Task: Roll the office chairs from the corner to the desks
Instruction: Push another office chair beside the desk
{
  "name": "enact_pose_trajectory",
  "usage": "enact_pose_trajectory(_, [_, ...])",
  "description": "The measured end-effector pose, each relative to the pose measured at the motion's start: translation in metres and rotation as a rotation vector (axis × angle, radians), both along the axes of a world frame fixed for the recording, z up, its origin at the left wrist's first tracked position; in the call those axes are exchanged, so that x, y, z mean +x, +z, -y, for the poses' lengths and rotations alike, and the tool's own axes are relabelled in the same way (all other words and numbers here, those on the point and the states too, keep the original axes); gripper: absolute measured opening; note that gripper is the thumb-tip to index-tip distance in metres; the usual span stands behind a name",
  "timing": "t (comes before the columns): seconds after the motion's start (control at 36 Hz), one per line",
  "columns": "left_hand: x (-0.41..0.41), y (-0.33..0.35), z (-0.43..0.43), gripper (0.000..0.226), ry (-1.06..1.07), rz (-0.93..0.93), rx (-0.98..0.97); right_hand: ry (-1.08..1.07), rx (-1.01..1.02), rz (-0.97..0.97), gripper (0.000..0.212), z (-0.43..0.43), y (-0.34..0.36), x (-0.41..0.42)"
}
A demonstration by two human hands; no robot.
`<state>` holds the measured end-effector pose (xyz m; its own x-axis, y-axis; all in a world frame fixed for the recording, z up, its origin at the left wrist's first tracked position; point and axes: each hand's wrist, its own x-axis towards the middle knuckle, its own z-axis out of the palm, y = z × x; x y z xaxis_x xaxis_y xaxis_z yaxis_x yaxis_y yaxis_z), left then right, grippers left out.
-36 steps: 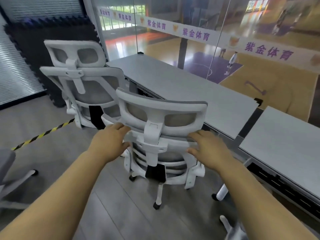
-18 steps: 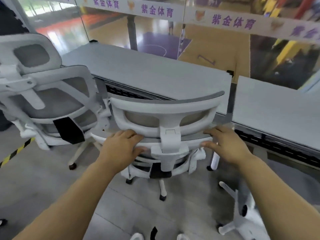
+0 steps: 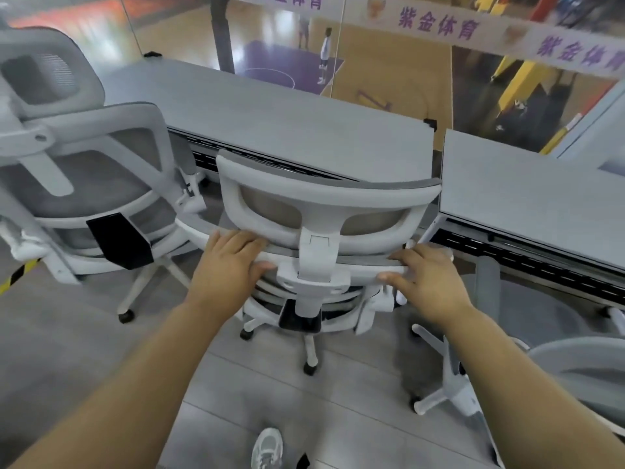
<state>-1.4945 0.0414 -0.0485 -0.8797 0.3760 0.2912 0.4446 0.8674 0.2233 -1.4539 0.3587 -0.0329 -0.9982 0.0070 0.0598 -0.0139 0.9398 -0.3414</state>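
Gripping chair (image 3: 324,194), left hand (image 3: 230,265) and right hand (image 3: 429,279) fingers (image 3: 243,240) curled over backrest (image 3: 362,262) (banner (image 3: 439,25): 紫金体育).

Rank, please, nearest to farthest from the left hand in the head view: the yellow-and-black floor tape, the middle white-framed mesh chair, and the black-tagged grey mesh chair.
1. Middle chair: gripped by the left hand.
2. Black-tagged chair: just left.
3. Floor tape: far left edge.

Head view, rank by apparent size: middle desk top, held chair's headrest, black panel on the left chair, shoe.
1. middle desk top
2. held chair's headrest
3. black panel
4. shoe, though the frame edge cuts it off, so its rank is unsure
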Motion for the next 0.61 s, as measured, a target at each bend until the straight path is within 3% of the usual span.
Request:
enact_pose_trajectory(0.17, [-0.005, -0.005, 0.007, 0.071, 0.001, 0.112, 0.016, -0.031, -0.007, -0.019, 0.049, 0.011, 0.0, 0.016])
enact_pose_trajectory(0.61, [-0.02, -0.001, 0.025, 0.058, -0.125, 0.055, 0.045, -0.204, -0.092, 0.101, 0.047, 0.033, 0.002, 0.029])
